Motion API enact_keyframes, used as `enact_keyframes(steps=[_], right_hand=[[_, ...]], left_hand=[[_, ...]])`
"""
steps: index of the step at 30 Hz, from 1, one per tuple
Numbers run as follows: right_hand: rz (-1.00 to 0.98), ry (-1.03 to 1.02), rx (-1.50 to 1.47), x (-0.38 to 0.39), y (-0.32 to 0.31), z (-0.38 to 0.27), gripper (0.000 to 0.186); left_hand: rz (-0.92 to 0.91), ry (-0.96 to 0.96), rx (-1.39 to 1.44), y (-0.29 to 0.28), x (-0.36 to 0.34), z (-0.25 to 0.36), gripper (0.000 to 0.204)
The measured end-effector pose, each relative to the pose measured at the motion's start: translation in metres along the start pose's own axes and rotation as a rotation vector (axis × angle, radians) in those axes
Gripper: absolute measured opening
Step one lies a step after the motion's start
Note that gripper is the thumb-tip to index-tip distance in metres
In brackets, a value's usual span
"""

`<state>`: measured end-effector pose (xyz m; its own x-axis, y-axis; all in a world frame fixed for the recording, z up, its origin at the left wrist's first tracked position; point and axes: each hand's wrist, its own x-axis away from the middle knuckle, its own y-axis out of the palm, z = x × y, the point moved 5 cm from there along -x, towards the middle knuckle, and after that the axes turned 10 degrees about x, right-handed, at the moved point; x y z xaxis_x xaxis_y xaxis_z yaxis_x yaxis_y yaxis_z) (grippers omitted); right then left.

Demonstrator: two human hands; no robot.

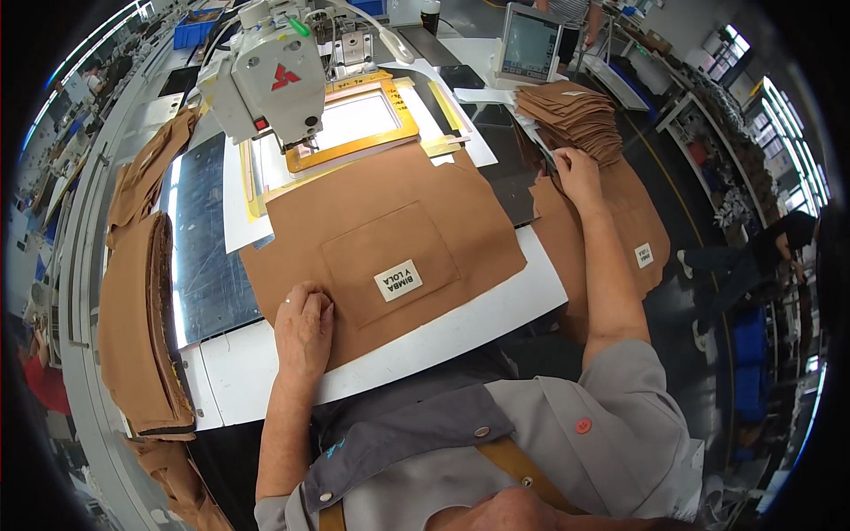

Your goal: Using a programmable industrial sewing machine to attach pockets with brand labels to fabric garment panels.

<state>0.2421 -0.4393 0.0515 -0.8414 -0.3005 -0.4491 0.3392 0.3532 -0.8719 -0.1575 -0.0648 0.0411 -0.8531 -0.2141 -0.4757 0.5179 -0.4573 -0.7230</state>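
A brown fabric panel with a stitched square pocket and a white label lies before me, partly over the white table edge. My left hand is closed at the panel's near left edge, fingers curled together on the fabric. Out to the right, my right hand is closed at the lower edge of a stack of brown fabric pieces; what its fingertips pinch is too small to make out. Below that hand, another labelled brown panel hangs over the table's right side.
Beyond the panel stands a white sewing machine head over a yellow clamp frame. A control screen is at the back right. Folded brown pieces are piled at the left, beside a shiny metal plate. Another person is far right.
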Motion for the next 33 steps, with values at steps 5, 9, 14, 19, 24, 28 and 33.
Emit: enact_keyframes(steps=[5,9,14,19,24,28,33], right_hand=[[-0.062,0.021,0.126,-0.018,0.036,0.017,0.022],[-0.188,0.052,0.283,-0.020,0.039,0.008,0.028],[-0.235,0.034,0.479,-0.033,0.034,-0.004,0.023],[0.152,-0.218,0.146,-0.005,-0.023,-0.059,0.018],[-0.233,-0.543,-0.457,0.080,-0.051,-0.238,0.015],[-0.342,-0.829,-0.524,0.136,-0.036,-0.325,0.021],[-0.310,-0.891,-0.432,0.149,-0.016,-0.348,0.025]], left_hand=[[0.028,-0.011,0.028,-0.005,0.001,-0.001,0.018],[-0.026,-0.039,0.004,-0.009,0.000,-0.003,0.016],[-0.009,-0.018,-0.018,-0.018,0.002,0.001,0.017],[-0.023,-0.056,0.001,-0.016,-0.004,-0.001,0.016],[-0.037,-0.117,0.041,-0.015,-0.002,-0.008,0.014],[-0.037,-0.111,0.054,-0.016,0.002,-0.011,0.014],[-0.021,-0.103,0.073,-0.019,0.003,-0.014,0.015]])
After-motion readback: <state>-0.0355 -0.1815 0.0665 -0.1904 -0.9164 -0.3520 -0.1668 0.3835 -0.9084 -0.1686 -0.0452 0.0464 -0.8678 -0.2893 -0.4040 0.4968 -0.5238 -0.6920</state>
